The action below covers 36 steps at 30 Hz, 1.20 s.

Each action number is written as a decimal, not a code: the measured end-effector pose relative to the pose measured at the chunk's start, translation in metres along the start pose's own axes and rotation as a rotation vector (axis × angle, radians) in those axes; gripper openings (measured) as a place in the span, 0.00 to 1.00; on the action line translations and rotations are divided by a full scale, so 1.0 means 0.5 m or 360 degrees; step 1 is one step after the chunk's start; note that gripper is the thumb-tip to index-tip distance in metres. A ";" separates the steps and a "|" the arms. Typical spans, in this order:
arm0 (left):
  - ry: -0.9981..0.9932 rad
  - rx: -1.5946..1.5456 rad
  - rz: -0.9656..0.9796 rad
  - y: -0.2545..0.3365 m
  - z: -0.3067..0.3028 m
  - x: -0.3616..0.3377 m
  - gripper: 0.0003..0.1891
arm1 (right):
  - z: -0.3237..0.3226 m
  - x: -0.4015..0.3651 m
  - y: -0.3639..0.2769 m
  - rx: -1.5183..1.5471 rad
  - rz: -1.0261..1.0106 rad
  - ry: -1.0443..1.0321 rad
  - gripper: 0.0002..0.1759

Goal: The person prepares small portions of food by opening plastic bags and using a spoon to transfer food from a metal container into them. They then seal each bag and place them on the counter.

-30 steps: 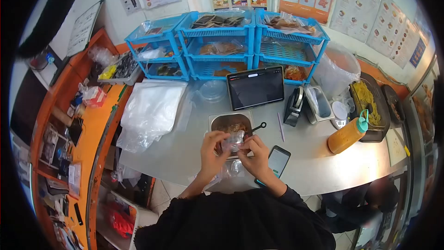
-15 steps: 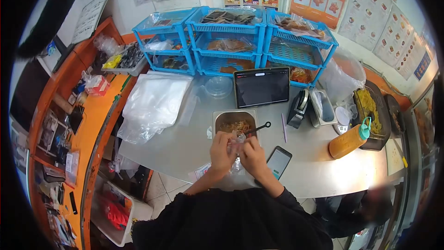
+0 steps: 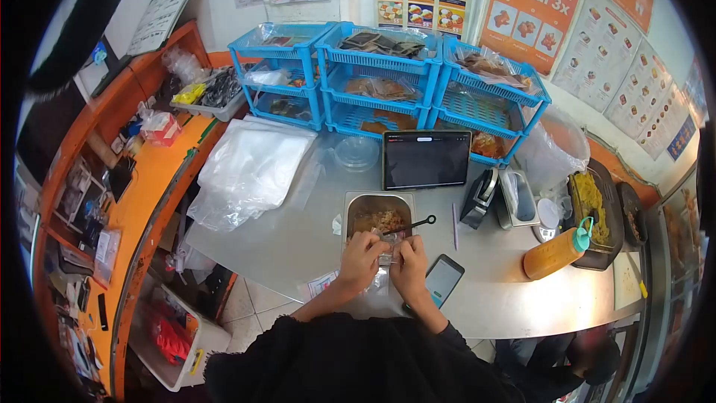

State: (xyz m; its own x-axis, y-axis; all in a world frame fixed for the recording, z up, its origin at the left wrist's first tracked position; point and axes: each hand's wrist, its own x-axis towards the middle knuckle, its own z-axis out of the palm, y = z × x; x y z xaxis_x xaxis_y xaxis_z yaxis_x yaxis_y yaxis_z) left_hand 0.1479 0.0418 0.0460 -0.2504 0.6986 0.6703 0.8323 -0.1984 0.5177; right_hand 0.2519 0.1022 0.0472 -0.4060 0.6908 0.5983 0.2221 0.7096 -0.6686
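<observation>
Clear plastic, thin and crumpled, makes the small bag (image 3: 385, 248) which we hold at the near edge of the steel container (image 3: 379, 200). Our left hand (image 3: 361, 261) has its fingers bent narrow and pinches one side of it. Our right hand (image 3: 410, 265) pinches the other side, also narrow, with the knuckles turned up. What is inside the small bag, and if its mouth is closed, we cannot tell, because the fingers cover much of it.

Behind our fingers, brown, chopped-looking food (image 3: 384, 219) lies in the steel container, and the black handle (image 3: 414, 225) of a tool leans out over its right side. We judge that the work is somewhere in its course: the small bag is taken up and held at two sides, but it is not laid down, and a portion of food is in the container. How many bags are finished, we cannot say.

The phone (image 3: 445, 277) lies on the metal table (image 3: 507, 298), near our right hand. Farther away stands the tablet (image 3: 425, 160), and to the left lies a pile of large plastic bags (image 3: 257, 164).
</observation>
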 end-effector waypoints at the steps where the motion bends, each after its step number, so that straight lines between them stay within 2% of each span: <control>1: -0.0060 0.0034 -0.0020 0.007 -0.007 0.004 0.17 | 0.001 -0.002 0.002 0.0060 0.0008 0.0017 0.08; 3: -0.0108 0.0071 -0.0036 0.015 -0.016 0.010 0.17 | -0.002 0.001 0.000 0.0107 0.0016 0.0056 0.09; 5: -0.0134 0.0067 0.0202 0.018 -0.023 0.012 0.17 | -0.003 0.001 0.001 0.0161 0.0022 0.0101 0.09; 6: -0.0125 0.0068 0.0208 0.017 -0.029 0.016 0.17 | -0.007 -0.001 0.005 0.0217 0.0092 0.0057 0.10; 8: -0.0527 -0.0075 0.0391 0.013 -0.045 0.026 0.19 | -0.016 -0.007 0.016 0.0270 0.0145 0.0021 0.11; 9: -0.0514 -0.0070 0.0404 0.019 -0.056 0.031 0.19 | -0.021 -0.011 0.023 0.0253 0.0157 -0.0030 0.11; 11: -0.0782 -0.0199 0.0340 0.034 -0.077 0.026 0.23 | -0.026 -0.013 0.029 0.0233 0.0155 -0.0084 0.12; 12: -0.0768 -0.0196 0.0343 0.026 -0.079 0.017 0.23 | -0.030 -0.013 0.027 0.0319 0.0249 -0.0182 0.12; 14: -0.0841 0.0032 0.0449 0.007 -0.080 0.000 0.25 | -0.039 -0.010 0.010 0.0400 0.0338 -0.0287 0.12; 16: -0.0780 -0.0002 0.0402 0.010 -0.088 0.001 0.24 | -0.045 -0.007 -0.023 0.0221 -0.0109 -0.0050 0.14; 17: -0.0724 -0.0035 0.0357 0.010 -0.090 0.001 0.24 | -0.051 -0.015 -0.022 0.0220 -0.0114 -0.0053 0.14; 19: -0.0696 -0.0056 0.0281 0.008 -0.095 -0.003 0.24 | -0.069 -0.038 -0.017 -0.0171 -0.0670 -0.0063 0.16; 20: -0.0676 -0.0078 0.0206 0.008 -0.095 -0.005 0.24 | -0.069 -0.039 -0.022 -0.0172 -0.0673 -0.0069 0.16; 21: -0.0675 -0.0083 0.0201 0.010 -0.095 -0.005 0.24 | -0.068 -0.039 -0.032 -0.0281 -0.0655 -0.0287 0.18; 22: -0.0713 -0.0046 0.0293 0.014 -0.096 -0.003 0.25 | -0.066 -0.041 -0.039 -0.0388 -0.0631 -0.0504 0.21; 23: -0.0752 -0.0011 0.0385 0.018 -0.096 -0.005 0.25 | -0.060 -0.045 -0.038 -0.0390 -0.0623 -0.0510 0.21; 25: -0.0804 0.0046 0.0391 0.008 -0.082 -0.020 0.26 | -0.045 -0.051 -0.026 -0.0432 -0.0460 -0.0771 0.24; 27: -0.0847 0.0117 0.0404 0.001 -0.073 -0.031 0.27 | -0.043 -0.056 -0.025 -0.0350 -0.0448 -0.0787 0.25; 29: -0.0741 0.0202 0.0332 0.003 -0.068 -0.038 0.28 | -0.039 -0.058 -0.029 -0.0263 -0.0433 -0.0804 0.27; 31: -0.0714 0.0168 0.0282 0.016 -0.069 -0.040 0.27 | -0.038 -0.064 -0.037 -0.0252 -0.0438 -0.0975 0.27; 36: -0.0731 0.0063 0.0105 0.017 -0.065 -0.049 0.25 | -0.025 -0.068 -0.021 -0.0311 -0.0444 -0.1094 0.27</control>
State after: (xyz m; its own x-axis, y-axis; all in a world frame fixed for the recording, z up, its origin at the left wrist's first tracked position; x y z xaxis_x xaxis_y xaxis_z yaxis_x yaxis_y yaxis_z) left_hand 0.1452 0.0005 0.0512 0.0414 0.9191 0.3918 0.8595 -0.2327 0.4551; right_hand 0.2746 0.0730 0.0394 -0.9157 0.2866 0.2816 0.1576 0.9008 -0.4045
